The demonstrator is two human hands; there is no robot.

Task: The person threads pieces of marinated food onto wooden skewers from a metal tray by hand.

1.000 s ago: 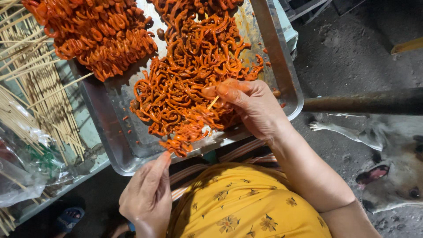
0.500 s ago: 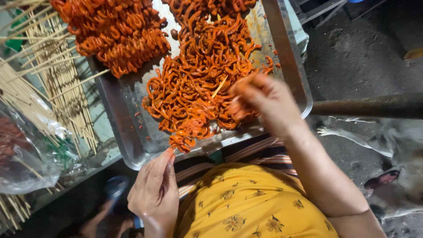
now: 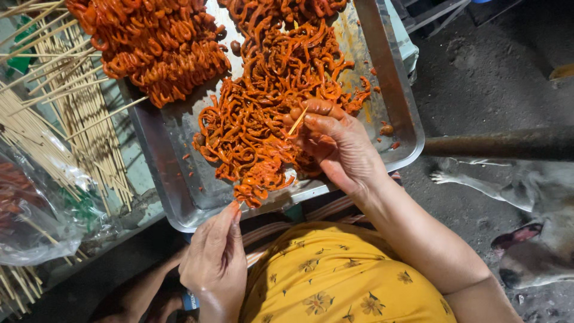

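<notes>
Right hand (image 3: 338,143) has slid down onto the marinated strips (image 3: 263,125), pinching a skewer (image 3: 297,121) whose tip could prick; left hand (image 3: 216,257) pinches its end.

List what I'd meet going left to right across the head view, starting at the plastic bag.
Plastic bag → bamboo skewers → left hand → loose orange strips on the metal tray → right hand → dog.
</notes>
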